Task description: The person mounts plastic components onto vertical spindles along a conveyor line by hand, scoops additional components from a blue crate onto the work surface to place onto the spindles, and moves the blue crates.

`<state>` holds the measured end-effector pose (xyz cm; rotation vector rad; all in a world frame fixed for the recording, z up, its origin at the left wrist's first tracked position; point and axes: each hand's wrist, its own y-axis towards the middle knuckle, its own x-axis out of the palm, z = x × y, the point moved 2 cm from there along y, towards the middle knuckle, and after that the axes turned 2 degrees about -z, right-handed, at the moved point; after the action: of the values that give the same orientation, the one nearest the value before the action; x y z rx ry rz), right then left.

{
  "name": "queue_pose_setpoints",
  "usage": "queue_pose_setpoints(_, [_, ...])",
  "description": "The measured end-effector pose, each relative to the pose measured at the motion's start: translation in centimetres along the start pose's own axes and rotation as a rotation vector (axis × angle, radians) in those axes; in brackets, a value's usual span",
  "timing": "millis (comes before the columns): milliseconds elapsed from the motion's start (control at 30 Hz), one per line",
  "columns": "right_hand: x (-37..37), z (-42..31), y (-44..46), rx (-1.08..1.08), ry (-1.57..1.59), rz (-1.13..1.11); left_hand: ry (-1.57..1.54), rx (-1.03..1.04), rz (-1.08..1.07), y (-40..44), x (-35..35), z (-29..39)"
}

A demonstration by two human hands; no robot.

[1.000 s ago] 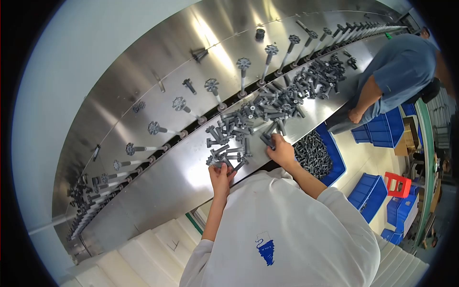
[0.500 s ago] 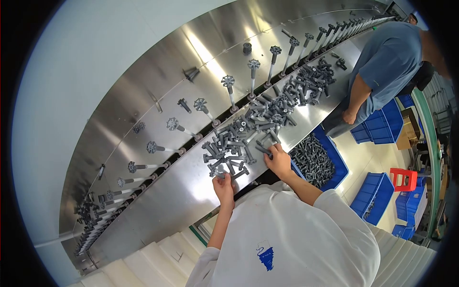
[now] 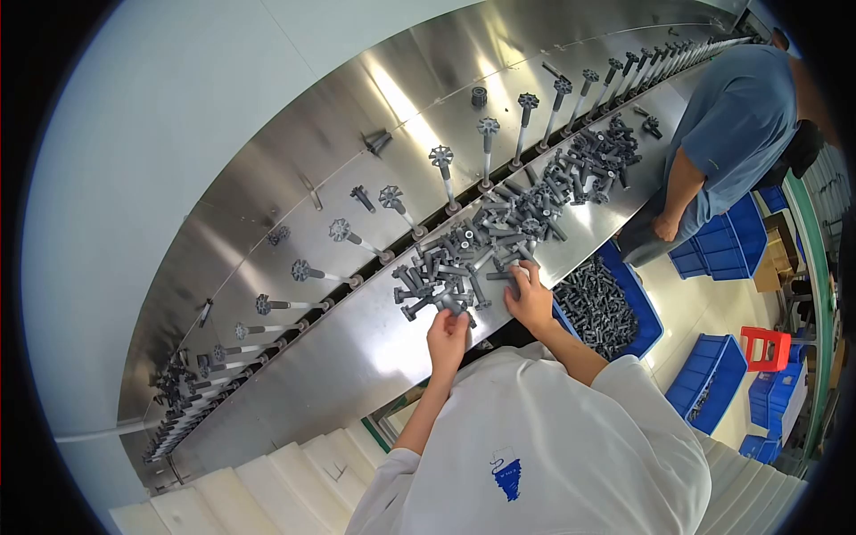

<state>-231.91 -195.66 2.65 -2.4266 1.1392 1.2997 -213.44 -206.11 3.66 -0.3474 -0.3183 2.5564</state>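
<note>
A loose pile of dark grey bolt-shaped plastic parts (image 3: 486,236) lies along the metal ledge in front of me. At the pile's near edge, my left hand (image 3: 448,341) is closed with its fingertips around a grey bolt-shaped part (image 3: 453,307), partly hidden by the fingers. My right hand (image 3: 532,303) is just to its right, fingers curled over the end of another bolt-shaped part (image 3: 499,275). Beyond the pile, upright pale rods (image 3: 448,189) carry similar grey parts with flower-like heads (image 3: 441,156).
A blue bin (image 3: 649,328) full of grey parts stands by my right side. A person in a blue shirt (image 3: 744,116) is farther along the ledge (image 3: 343,366). More blue bins (image 3: 709,379) and a red stool (image 3: 767,348) are on the floor. Several parts lie scattered on the metal surface behind the rods.
The whole view has shifted, so the ledge and parts appear slightly farther right and lower. Both hands stay at the pile's near edge; the left fingers now reach slightly further over the parts.
</note>
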Motion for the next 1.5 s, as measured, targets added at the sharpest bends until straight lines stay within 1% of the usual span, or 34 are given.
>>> queue_pose_setpoints(33, [-0.2, 0.1, 0.2, 0.002, 0.004, 0.021, 0.032, 0.001, -0.081, 0.8, 0.8, 0.8])
queue_pose_setpoints(100, [-0.2, 0.3, 0.1, -0.004, 0.055, 0.022, 0.056, -0.078, -0.207, 1.9, 2.5, 2.3])
queue_pose_setpoints(133, [-0.2, 0.4, 0.0, -0.007, 0.08, 0.023, 0.105, -0.073, -0.244, 2.9, 3.3, 1.7])
queue_pose_setpoints(167, [-0.2, 0.3, -0.3, -0.014, 0.091, 0.03, 0.192, -0.081, -0.33, 4.2, 3.9, 0.8])
queue_pose_setpoints(233, [-0.4, 0.0, -0.7, -0.026, 0.109, 0.05, 0.227, -0.106, -0.379, 5.8, 5.4, 1.4])
queue_pose_setpoints(333, [-0.4, 0.3, -0.8, -0.007, 0.125, 0.053, 0.293, 0.235, -0.244, 7.9, 7.2, 1.6])
queue_pose_setpoints(400, [-0.3, 0.6, -1.2, 0.008, 0.137, 0.046, 0.173, 0.221, -0.243, 8.5, 7.2, -0.1])
queue_pose_setpoints(467, [0.2, 0.9, -1.7, -0.009, 0.143, 0.042, 0.09, 0.208, -0.249, 7.6, 6.3, 0.4])
queue_pose_setpoints(567, [0.4, 1.3, -1.5, 0.007, 0.168, 0.008, 0.143, 0.193, -0.226, 6.6, 4.5, 0.7])
queue_pose_setpoints(600, [0.7, 1.6, -1.4, 0.009, 0.16, -0.004, 0.21, 0.256, -0.169, 5.5, 3.8, 2.4])
queue_pose_setpoints(700, [1.0, 1.5, -1.1, -0.015, 0.139, -0.015, 0.252, 0.301, -0.049, 3.8, 0.7, 2.5])
queue_pose_setpoints(767, [1.2, 1.5, -1.1, -0.028, 0.13, -0.041, 0.546, 0.521, 0.109, 1.8, -1.2, 4.0])
queue_pose_setpoints(800, [1.7, 1.7, -1.1, -0.027, 0.13, -0.065, 0.578, 0.474, 0.096, 1.3, -2.0, 3.2])
queue_pose_setpoints(900, [2.5, 1.6, -0.5, -0.023, 0.089, -0.094, 0.887, 0.545, 0.101, -0.1, -2.2, 4.8])
queue_pose_setpoints(933, [2.5, 1.5, -0.1, -0.015, 0.064, -0.105, 0.893, 0.497, -0.008, 0.2, -2.5, 3.7])
queue_pose_setpoints(1067, [2.1, 0.7, -0.3, -0.021, -0.019, -0.176, 1.042, 0.627, -0.066, 0.9, -2.5, -0.6])
queue_pose_setpoints(1200, [0.9, 0.2, 0.1, 0.036, -0.002, -0.226, 1.063, 0.669, 0.008, 2.7, -1.7, -1.2])
queue_pose_setpoints(1333, [0.5, 0.9, -1.0, 0.002, 0.085, -0.142, 1.075, 0.668, 0.066, 3.0, -1.3, -0.9])
queue_pose_setpoints(1500, [-0.7, 1.7, -3.0, -0.007, 0.132, -0.159, 1.074, 0.67, 0.076, 2.6, -1.6, -0.8])
